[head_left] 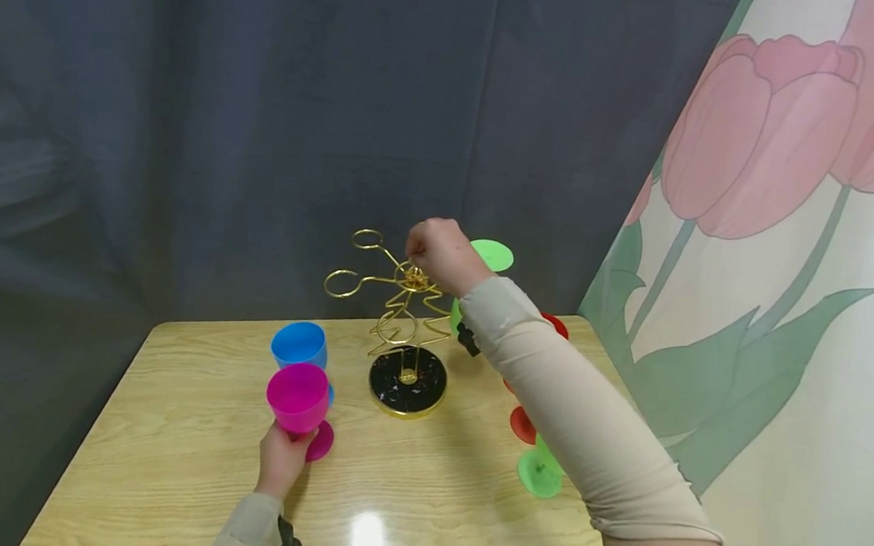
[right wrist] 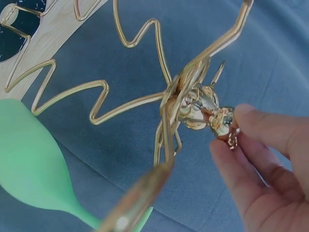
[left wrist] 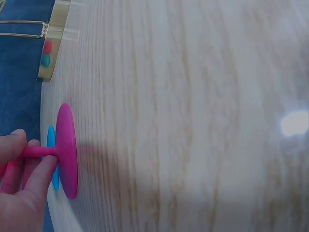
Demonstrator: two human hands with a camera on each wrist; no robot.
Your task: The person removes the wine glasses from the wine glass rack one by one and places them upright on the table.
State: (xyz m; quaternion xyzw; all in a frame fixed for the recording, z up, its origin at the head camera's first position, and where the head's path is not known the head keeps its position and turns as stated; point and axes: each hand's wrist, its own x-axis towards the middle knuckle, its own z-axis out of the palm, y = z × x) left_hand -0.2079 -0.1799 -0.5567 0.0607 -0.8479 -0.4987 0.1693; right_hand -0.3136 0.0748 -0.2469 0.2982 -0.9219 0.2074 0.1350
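A gold wire glass rack (head_left: 397,319) with a round black base (head_left: 408,380) stands toward the back of the table. My right hand (head_left: 444,252) reaches to its top and pinches the gold finial (right wrist: 223,121) there between thumb and fingers. A green goblet (right wrist: 36,159) hangs upside down from the rack beside that hand, its foot (head_left: 492,255) uppermost. At the left, my left hand (head_left: 281,457) holds a magenta goblet (head_left: 297,396) upright by its stem; in the left wrist view its foot (left wrist: 67,151) looks close to the tabletop. Just behind it is a blue goblet (head_left: 299,344).
Red goblets (head_left: 523,425) and another green goblet (head_left: 541,473) are at the right, partly hidden by my right forearm. Empty gold rings (head_left: 342,284) stick out on the rack's left. A dark curtain (head_left: 303,131) hangs behind the wooden table (head_left: 172,424).
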